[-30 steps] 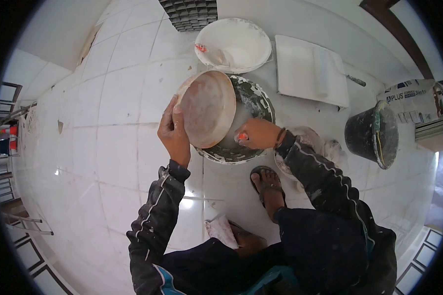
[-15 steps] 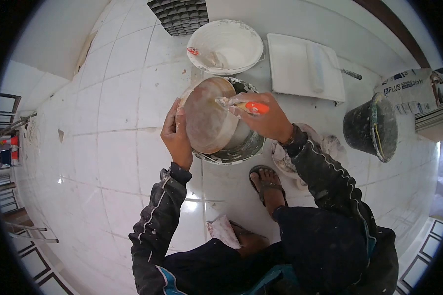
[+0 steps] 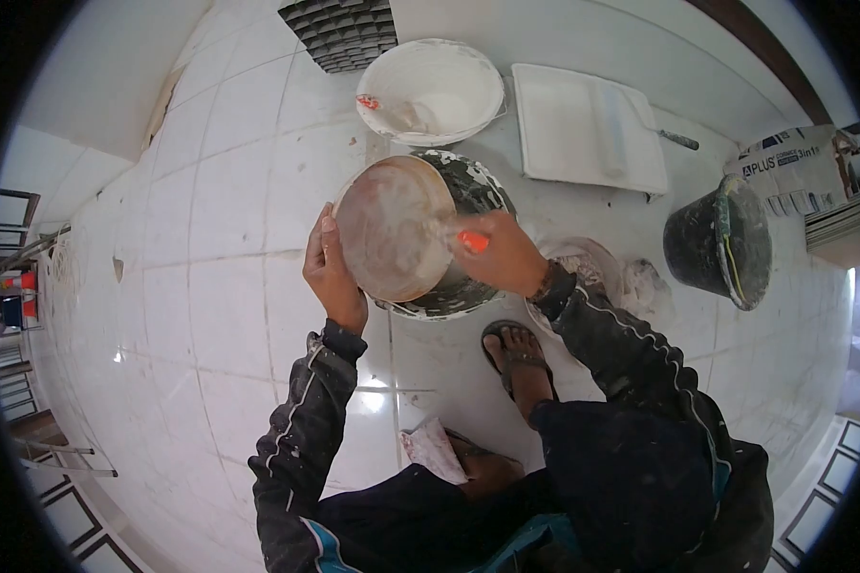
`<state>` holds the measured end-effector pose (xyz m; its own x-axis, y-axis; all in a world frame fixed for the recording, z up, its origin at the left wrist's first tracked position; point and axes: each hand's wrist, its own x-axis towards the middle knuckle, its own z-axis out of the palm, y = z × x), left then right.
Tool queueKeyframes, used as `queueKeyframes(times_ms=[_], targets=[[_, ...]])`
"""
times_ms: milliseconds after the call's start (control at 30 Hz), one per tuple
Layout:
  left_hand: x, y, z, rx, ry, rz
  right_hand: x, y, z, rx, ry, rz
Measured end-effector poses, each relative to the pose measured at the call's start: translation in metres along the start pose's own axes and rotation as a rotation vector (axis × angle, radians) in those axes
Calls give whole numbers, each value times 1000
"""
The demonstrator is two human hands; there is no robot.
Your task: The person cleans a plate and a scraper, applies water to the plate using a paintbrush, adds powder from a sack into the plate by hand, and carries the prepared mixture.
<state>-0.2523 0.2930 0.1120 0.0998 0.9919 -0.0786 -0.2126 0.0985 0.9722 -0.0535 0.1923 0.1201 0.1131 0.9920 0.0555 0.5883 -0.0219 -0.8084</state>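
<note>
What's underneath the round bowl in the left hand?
A dark bucket, its smeared rim showing to the right and below. The bowl and right hand cover much of its inside, so whatever lies there is hidden.

Flr tiles look smooth & glossy, held bowl matt w/ chalky smears, blk bucket matt plastic.

The bowl is over a bucket, tub behind.
</note>
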Motion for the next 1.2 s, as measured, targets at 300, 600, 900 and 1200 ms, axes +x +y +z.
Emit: queueKeyframes(times_ms=[300, 600, 900, 1200], targets=[[-11, -8, 7, 106, -93, -24, 12, -10, 23, 220, 277, -430], [1, 9, -4, 63, -87, 81, 4, 0, -11, 165, -147, -452], [5, 8, 3, 77, -109, 120, 17, -25, -13, 189, -55, -614], [-3, 12, 10, 199, -211, 155, -2, 16, -36, 106, -238, -372]])
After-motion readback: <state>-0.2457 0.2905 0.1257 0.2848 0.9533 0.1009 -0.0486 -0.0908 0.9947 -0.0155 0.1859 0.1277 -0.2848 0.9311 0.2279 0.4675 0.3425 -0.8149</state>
